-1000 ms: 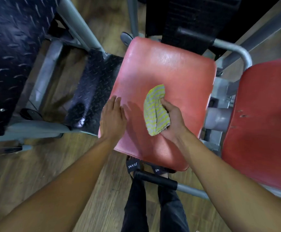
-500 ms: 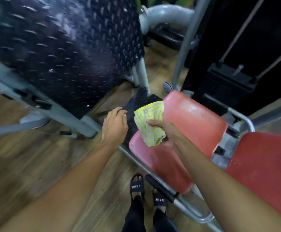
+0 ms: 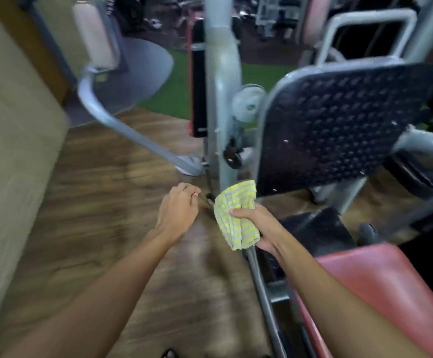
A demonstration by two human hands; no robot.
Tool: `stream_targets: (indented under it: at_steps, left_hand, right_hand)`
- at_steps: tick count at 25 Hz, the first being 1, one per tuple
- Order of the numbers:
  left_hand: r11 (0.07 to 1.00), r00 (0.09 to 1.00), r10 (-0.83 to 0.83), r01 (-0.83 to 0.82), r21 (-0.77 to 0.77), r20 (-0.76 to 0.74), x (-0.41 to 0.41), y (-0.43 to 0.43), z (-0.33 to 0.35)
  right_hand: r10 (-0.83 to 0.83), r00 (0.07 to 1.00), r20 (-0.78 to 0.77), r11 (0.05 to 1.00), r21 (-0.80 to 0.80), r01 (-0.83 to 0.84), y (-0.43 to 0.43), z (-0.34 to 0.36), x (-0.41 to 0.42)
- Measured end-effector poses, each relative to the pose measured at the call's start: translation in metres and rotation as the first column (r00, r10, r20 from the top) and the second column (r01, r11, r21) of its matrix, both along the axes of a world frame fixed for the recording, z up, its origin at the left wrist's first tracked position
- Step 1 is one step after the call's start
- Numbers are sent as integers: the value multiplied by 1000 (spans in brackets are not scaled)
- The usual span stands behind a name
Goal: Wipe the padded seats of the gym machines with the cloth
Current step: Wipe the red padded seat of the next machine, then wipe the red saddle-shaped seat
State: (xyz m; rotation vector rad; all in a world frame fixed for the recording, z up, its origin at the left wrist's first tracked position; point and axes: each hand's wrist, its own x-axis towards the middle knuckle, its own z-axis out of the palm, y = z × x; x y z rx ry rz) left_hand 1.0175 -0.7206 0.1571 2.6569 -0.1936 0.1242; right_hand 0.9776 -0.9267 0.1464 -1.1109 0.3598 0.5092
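Above the wooden floor [image 3: 112, 202], between two gym machines, both bare forearms reached forward from the bottom of the view. The right hand [image 3: 259, 228] gripped a yellow-and-grey striped cloth [image 3: 236, 215], the thumb lying across its front and the fingers curled behind it, so that the bunched fabric stood up above the fist and hung a little below it. The cloth was held in the air, clear of any pad, in front of the lower edge of a dark studded footplate [image 3: 339, 125] that tilted on its grey frame. The left hand [image 3: 178, 208] hovered just beside the cloth, apart from it, its fingers loosely curled inward with nothing visibly in them; whether the fingertips touched anything could not be told through the blur.

The red padded seat [image 3: 380, 285] lay at the lower right, beneath and behind the right forearm, with no hand or cloth on it. A grey metal rail [image 3: 264, 293] ran along its left edge toward the bottom of the picture. Ahead of the hands rose a thick grey upright post [image 3: 222, 86], with a black and red pad [image 3: 197, 78] hanging just to its left. Farther left, a curved grey arm [image 3: 112, 120] swept down to the floor, topped by a pale roller pad [image 3: 94, 34]. A beige wall [image 3: 11, 151] filled the left side. Green flooring [image 3: 174, 91] showed beyond the wood, and more equipment stood, dim and blurred, in the background.
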Motion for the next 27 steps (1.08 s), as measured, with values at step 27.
stream_targets:
  at_steps: [27]
  left_hand:
    - [760,756,649,-650,15,-84,222,673,37]
  right_hand:
    - [556,831,26,830,17,-557,723,25,369]
